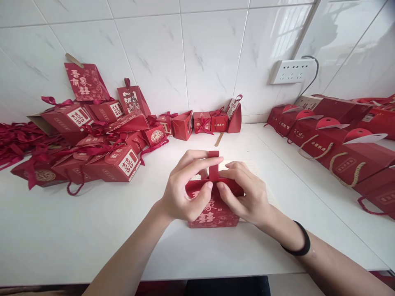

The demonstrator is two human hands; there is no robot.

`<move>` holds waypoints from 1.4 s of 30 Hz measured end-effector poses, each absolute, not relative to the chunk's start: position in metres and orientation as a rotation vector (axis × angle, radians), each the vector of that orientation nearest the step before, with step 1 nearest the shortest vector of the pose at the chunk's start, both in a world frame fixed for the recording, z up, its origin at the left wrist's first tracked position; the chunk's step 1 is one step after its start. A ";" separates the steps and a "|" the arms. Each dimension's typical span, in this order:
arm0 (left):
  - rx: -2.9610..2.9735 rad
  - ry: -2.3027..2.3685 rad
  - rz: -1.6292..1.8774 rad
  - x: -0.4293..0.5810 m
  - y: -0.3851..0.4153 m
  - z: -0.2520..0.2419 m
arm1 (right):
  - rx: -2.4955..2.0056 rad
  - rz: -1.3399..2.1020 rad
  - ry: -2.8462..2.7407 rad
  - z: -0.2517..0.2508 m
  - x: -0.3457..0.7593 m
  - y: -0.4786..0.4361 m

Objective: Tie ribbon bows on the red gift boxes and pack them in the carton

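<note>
A small red gift box (212, 216) with gold characters stands on the white table (92, 238) in front of me. My left hand (182, 191) grips its top left side, with fingers pinching the upright red handle tab (213, 166). My right hand (245, 193) is closed on the box's top right side, thumb pressed against the same tab. A black band (300, 242) circles my right wrist. A pale sheet lies under the box, mostly hidden.
A heap of red gift boxes (101, 139) and ribbons (18, 142) fills the left and back of the table by the tiled wall. Flat red boxes with rope handles (339, 144) line the right side. A white power socket (291, 70) hangs on the wall.
</note>
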State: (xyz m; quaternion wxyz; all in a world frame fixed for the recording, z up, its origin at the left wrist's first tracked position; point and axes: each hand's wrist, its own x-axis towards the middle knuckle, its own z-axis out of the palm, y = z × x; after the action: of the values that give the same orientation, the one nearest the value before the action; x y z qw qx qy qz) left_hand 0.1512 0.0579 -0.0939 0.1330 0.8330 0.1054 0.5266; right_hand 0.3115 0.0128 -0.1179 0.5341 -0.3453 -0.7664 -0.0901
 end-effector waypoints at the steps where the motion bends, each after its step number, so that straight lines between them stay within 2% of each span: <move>1: 2.418 0.311 1.535 0.151 0.058 -0.094 | -0.826 -0.180 -1.825 -0.118 0.311 0.012; 11: 2.384 0.278 1.524 0.151 0.057 -0.094 | -0.809 0.152 -1.776 -0.113 0.310 0.008; 20: 2.351 0.258 1.482 0.152 0.058 -0.096 | -0.917 0.292 -1.686 -0.111 0.308 0.005; 42: 2.268 0.209 1.333 0.150 0.061 -0.099 | -0.831 0.358 -1.668 -0.114 0.309 0.007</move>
State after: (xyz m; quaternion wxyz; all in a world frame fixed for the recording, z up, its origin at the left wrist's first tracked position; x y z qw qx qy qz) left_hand 0.1496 0.0606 -0.0989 0.2489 0.8324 0.0768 0.4892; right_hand 0.3095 0.0073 -0.1141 0.5828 -0.3559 -0.7143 0.1533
